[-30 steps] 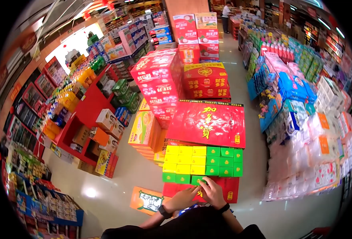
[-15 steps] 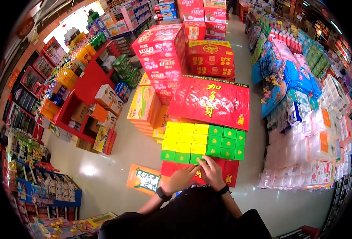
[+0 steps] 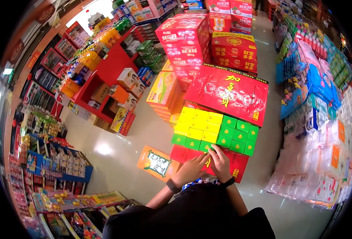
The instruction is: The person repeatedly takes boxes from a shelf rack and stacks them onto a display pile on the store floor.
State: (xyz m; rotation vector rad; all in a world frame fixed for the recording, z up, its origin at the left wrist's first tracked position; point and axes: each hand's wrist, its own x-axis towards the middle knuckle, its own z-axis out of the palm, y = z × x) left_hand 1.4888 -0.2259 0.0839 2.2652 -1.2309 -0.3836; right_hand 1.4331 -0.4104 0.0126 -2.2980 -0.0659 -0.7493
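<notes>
Rows of small yellow boxes (image 3: 200, 125) and green boxes (image 3: 239, 136) sit side by side on a red carton (image 3: 237, 163). My right hand (image 3: 220, 162) has its fingertips on a green box (image 3: 205, 146) in the front row, fingers bent. Just left of it, my left hand (image 3: 192, 170) reaches over the red carton, its fingertips near the same box. What lies under the left fingers is hidden. Behind the small boxes lies a large red carton with yellow characters (image 3: 227, 93).
Tall pink-red cartons (image 3: 184, 44) and orange boxes (image 3: 164, 91) stand behind on the left. An orange box (image 3: 158, 162) lies on the floor at left. Red shelving (image 3: 104, 75) holds bottles farther left. Wrapped packs (image 3: 319, 159) are piled on the right.
The view has tilted down and swung left, so the boxes appear higher and farther right. Both hands stay at the front row, and the boxes keep their arrangement.
</notes>
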